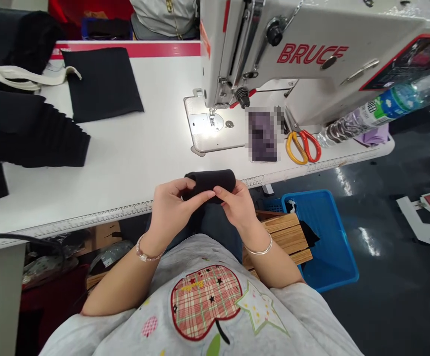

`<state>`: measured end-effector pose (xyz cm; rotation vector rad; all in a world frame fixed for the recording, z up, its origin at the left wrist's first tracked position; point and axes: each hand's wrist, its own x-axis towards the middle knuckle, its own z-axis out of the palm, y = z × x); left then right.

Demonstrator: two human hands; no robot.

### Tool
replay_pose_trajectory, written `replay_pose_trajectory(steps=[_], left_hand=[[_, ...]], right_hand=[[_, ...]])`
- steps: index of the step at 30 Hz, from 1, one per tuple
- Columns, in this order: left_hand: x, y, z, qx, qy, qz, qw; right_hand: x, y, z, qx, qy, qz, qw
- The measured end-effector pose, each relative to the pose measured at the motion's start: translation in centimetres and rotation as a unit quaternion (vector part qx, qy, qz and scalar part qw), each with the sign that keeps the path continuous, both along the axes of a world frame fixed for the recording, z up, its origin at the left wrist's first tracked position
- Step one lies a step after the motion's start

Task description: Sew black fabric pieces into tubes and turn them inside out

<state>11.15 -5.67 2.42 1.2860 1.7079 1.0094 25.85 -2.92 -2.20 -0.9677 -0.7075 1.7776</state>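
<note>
A rolled piece of black fabric (209, 183) sits between my hands, just above the front edge of the white sewing table (125, 168). My left hand (170, 207) pinches its left end with thumb and fingers. My right hand (237, 205) grips the right end, its fingers pressed on the underside. The fingertips of both hands nearly meet below the roll. Part of the fabric is hidden by my fingers. A beaded bracelet circles my left wrist and a silver bangle circles my right.
An industrial sewing machine (274, 49) marked BRUCE stands ahead, with orange-handled scissors (303, 147) and a plastic bottle (378, 113) beside it. Stacked black fabric pieces (25, 133) lie at left. A blue plastic crate (329, 237) sits on the floor at right, beside a wooden stool (285, 237).
</note>
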Motion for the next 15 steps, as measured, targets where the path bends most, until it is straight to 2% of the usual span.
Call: replay_pose_trajectory(steps=[4, 9, 15], left_hand=[[0.1, 0.1, 0.3, 0.029, 0.017, 0.008, 0.999], [0.2, 0.1, 0.0, 0.061, 0.043, 0.008, 0.997], [0.6, -0.1, -0.4, 0.085, -0.025, 0.046, 0.995]], right_hand=[[-0.6, 0.0, 0.4, -0.024, 0.014, -0.015, 1.000], [-1.1, 0.1, 0.5, -0.027, 0.030, -0.052, 0.998], [-1.8, 0.1, 0.8, -0.043, 0.034, -0.076, 0.996]])
